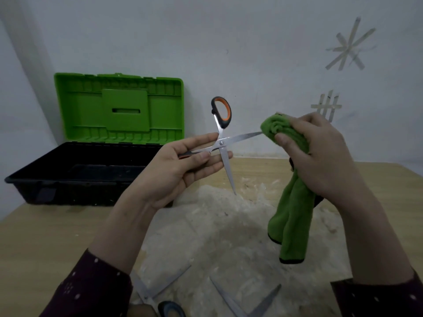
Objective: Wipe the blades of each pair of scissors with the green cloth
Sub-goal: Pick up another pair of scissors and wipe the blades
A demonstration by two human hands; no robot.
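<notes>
My left hand [183, 165] holds a pair of scissors [223, 136] with black-and-orange handles by the lower handle, blades spread wide in the air. One blade points right, and its tip meets the green cloth [289, 202]. My right hand [318, 154] grips the bunched top of that cloth, the rest hanging down. The other blade points down toward the table. Two more pairs of open scissors, one [158, 291] at the bottom left and another [242, 303] at the bottom middle, lie on the table near me, partly cut off.
An open toolbox with a black tray [75, 172] and a raised green lid [119, 108] stands at the back left. The wooden table [45, 236] has a rough, whitish worn patch [219, 227] in its middle. A wall with tape marks rises behind.
</notes>
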